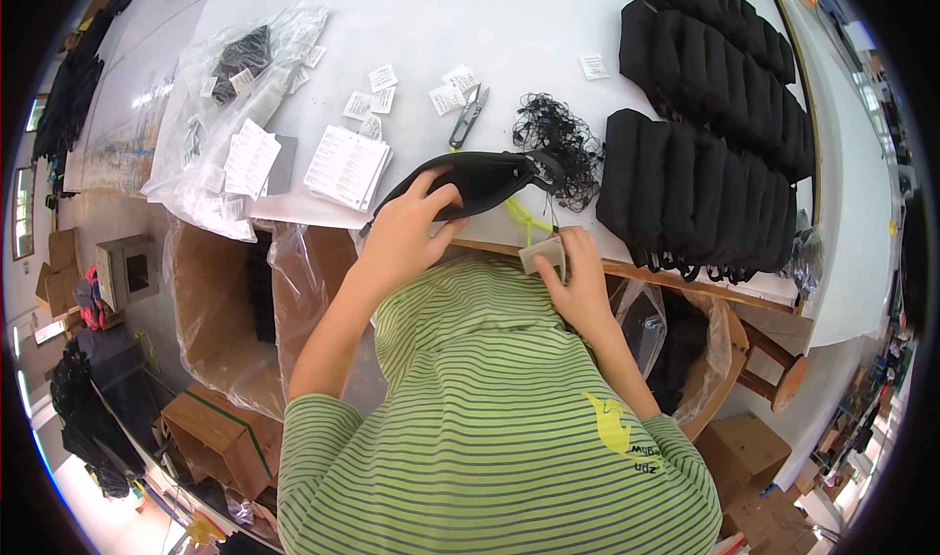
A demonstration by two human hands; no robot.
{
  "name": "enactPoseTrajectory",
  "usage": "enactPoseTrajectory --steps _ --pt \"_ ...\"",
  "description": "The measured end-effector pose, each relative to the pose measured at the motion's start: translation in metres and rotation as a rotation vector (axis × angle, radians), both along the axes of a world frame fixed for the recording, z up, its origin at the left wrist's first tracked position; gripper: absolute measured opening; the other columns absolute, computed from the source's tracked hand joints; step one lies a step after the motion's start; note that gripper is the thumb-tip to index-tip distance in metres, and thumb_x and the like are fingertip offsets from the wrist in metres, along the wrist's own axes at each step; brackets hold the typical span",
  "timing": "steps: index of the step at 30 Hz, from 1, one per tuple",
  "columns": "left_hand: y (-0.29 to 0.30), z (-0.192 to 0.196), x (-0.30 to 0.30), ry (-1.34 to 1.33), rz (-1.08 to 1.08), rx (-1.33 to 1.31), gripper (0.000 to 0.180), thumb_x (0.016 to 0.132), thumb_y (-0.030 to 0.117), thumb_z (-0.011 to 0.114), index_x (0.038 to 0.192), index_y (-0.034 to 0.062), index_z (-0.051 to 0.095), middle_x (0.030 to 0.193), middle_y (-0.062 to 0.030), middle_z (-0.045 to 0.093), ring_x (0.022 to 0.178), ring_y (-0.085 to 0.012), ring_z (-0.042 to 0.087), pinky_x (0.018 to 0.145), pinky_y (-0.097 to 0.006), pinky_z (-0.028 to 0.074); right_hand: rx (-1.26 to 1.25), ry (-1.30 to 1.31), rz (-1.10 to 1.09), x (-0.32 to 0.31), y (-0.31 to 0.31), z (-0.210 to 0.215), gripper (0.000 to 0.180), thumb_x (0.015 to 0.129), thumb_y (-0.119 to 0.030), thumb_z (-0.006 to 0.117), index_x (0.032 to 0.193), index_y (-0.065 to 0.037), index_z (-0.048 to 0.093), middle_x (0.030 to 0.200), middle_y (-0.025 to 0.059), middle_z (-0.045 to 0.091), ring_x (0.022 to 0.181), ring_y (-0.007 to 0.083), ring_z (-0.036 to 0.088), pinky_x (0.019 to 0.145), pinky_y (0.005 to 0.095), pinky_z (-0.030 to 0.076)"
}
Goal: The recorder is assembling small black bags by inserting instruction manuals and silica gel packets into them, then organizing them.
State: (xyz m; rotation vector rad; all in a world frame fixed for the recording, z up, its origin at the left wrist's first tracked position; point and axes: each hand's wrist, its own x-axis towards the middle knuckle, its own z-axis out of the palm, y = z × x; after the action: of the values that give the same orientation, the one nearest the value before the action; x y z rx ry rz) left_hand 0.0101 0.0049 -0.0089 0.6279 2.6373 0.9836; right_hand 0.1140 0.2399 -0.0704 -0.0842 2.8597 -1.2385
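Observation:
My left hand (416,224) grips a black fabric pouch (480,185) at the table's near edge, its fingers reaching into the pouch's opening. My right hand (580,279) pinches a small pale beige flat piece (541,255) beside the table edge; I cannot make out its kind. A yellow-green cord (527,218) hangs between the pouch and that hand. Just beyond the pouch lies a pair of thread snips (468,117), with a bit of the same coloured cord at its handle end. A tangle of black threads (558,144) lies to the pouch's right.
Rows of black pouches (700,188) fill the table's right side. Left of my hands are a stack of printed cards (345,168) and a clear plastic bag (245,85). Small white labels (383,100) are scattered farther back. Plastic-lined cartons (220,310) stand below the table edge.

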Motion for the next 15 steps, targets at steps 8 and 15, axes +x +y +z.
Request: enactPoseTrajectory --steps 8,15 --pt "-0.007 -0.007 -0.016 -0.011 -0.039 -0.142 0.023 0.083 0.022 0.066 0.099 0.0059 0.062 0.096 -0.0142 0.064 0.084 -0.0338 0.06 0.072 -0.041 0.047 -0.132 -0.059 -0.222 -0.003 0.04 0.058 0.054 0.073 -0.016 0.078 0.114 -0.006 0.044 0.095 0.0106 0.054 0.088 0.02 0.054 0.08 0.0302 0.044" --pt "-0.016 -0.004 -0.021 0.095 0.008 -0.143 0.019 0.082 0.017 0.064 0.095 0.004 0.062 0.081 -0.0157 0.064 0.078 -0.0345 0.061 0.07 -0.042 0.047 -0.289 -0.143 -0.316 -0.014 0.077 0.082 0.009 0.082 -0.004 0.066 0.088 0.003 0.066 0.066 0.0044 0.064 0.062 0.0063 0.056 0.059 0.0209 0.042"
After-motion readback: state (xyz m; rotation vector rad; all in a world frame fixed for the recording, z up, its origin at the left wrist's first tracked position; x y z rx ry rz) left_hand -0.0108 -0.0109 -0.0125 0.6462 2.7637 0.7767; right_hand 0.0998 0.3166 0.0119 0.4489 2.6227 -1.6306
